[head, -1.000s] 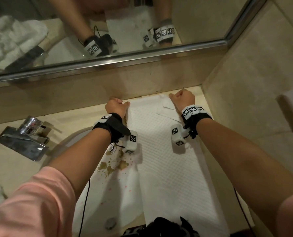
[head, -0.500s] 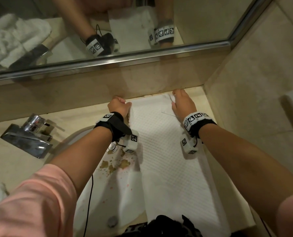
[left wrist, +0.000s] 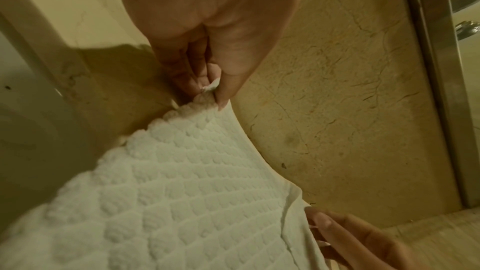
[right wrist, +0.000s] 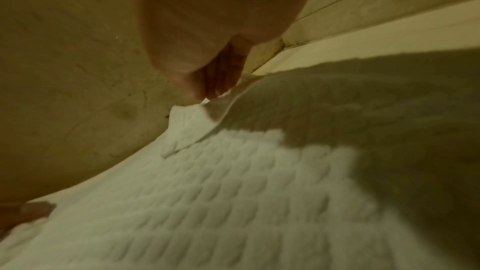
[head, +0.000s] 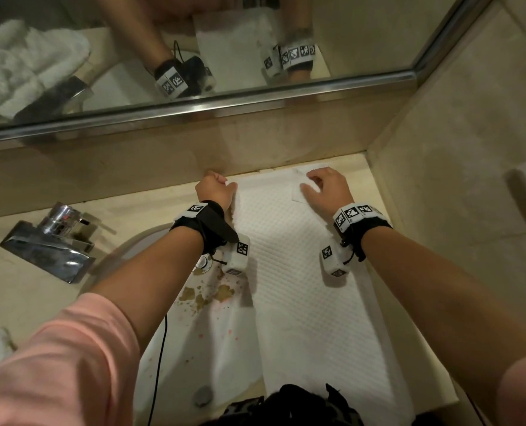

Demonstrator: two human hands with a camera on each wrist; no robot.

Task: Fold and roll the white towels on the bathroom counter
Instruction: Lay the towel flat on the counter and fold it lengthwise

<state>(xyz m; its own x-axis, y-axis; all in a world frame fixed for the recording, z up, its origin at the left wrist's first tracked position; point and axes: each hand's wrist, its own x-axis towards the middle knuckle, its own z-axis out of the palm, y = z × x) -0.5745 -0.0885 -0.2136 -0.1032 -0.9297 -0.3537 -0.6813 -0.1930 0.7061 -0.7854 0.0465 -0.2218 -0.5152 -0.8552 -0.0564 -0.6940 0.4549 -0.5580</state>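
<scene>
- Head view: a white waffle-weave towel [head: 311, 302] lies as a long strip on the bathroom counter [head: 25, 302], running from six o'clock up to the wall at twelve, partly draped over the sink [head: 175, 348]. The left hand [head: 214, 190] sits at the strip's far left corner, about eleven o'clock, fingers curled tight on the edge. The right hand [head: 326, 189] rests at the far right corner, about one o'clock, fingers loosely bent and spread on the cloth beside a small folded-over flap. The faucet [head: 48, 244] stands at nine o'clock, and a heap of other towels [head: 25, 63] shows in the mirror [head: 363, 32] at ten o'clock.
- Left wrist view: thumb and fingertips [left wrist: 221, 87] pinch the towel's corner [left wrist: 207, 89], lifting it slightly off the counter; the right hand's fingers [left wrist: 324, 225] touch the far edge at five o'clock.
- Right wrist view: blurred and shadowed. The fingers [right wrist: 207, 83] hover close together at the corner near twelve o'clock; whether they grip cloth, I cannot tell.
- Progress, as I judge it: this towel looks already folded lengthwise into a narrow strip and is being squared at the far end. Rolling it is not yet begun, and the heap seen in the mirror appears still unfolded, so most of the job remains.
</scene>
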